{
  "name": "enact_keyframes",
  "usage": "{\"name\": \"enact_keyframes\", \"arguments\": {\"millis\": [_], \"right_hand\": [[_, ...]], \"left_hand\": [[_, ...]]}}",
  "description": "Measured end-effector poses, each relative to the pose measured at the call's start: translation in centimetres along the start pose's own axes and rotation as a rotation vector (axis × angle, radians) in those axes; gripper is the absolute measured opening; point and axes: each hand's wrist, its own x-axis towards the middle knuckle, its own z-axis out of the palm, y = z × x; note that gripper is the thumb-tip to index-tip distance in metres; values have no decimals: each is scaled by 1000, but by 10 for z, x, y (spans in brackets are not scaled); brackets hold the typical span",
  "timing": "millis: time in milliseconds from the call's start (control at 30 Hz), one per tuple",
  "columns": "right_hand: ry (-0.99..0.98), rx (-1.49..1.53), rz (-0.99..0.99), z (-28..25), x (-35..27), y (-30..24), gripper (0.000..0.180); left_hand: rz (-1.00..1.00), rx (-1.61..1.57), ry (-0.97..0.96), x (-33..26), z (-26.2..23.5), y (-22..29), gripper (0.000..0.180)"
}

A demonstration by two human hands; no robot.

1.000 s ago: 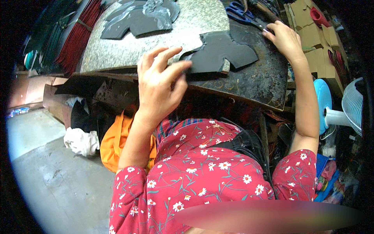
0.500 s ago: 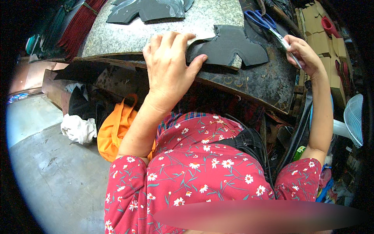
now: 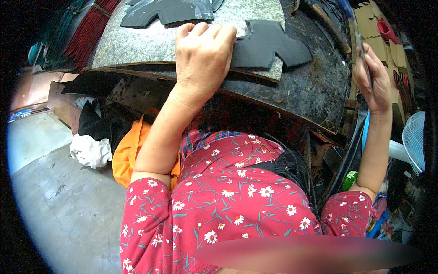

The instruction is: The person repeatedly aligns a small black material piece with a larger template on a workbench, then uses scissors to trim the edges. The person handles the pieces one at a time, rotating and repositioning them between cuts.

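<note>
My left hand (image 3: 203, 59) is closed, fingers curled down around the left end of a flat dark grey cut-out piece (image 3: 262, 48), possibly foam or rubber. That piece has a notch in its near edge and overhangs the right side of a speckled stone slab (image 3: 125, 48). Off to the right, my right hand (image 3: 376, 84) grips a pair of scissors (image 3: 358, 39) by the blades. Their blue handles point away from me and are blurred at the top edge of the view. Similar dark grey pieces (image 3: 169, 11), smeared whitish, lie at the slab's far side.
The slab rests on a dark worn table (image 3: 315, 89). Bundles of red cords (image 3: 86, 36) hang at the far left. An orange bag (image 3: 127, 155) and a white cloth (image 3: 91, 150) are below. Cardboard pieces (image 3: 369, 27) and a fan (image 3: 413, 141) stand right.
My left hand has gone from spread fingers to a closed grip on the piece, which has shifted slightly away. My right hand moved right, and the scissors swung more upright.
</note>
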Motion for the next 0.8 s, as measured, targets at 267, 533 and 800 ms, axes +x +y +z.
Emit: {"name": "enact_keyframes", "arguments": {"millis": [267, 533, 800], "right_hand": [[-9, 19, -250, 31, 71, 32, 13], [183, 77, -231, 102, 95, 65, 22], [81, -300, -378, 103, 77, 80, 14]], "left_hand": [[61, -88, 34, 3, 2, 2, 13], [-54, -351, -95, 8, -3, -2, 11], [-181, -194, -66, -14, -22, 17, 26]]}}
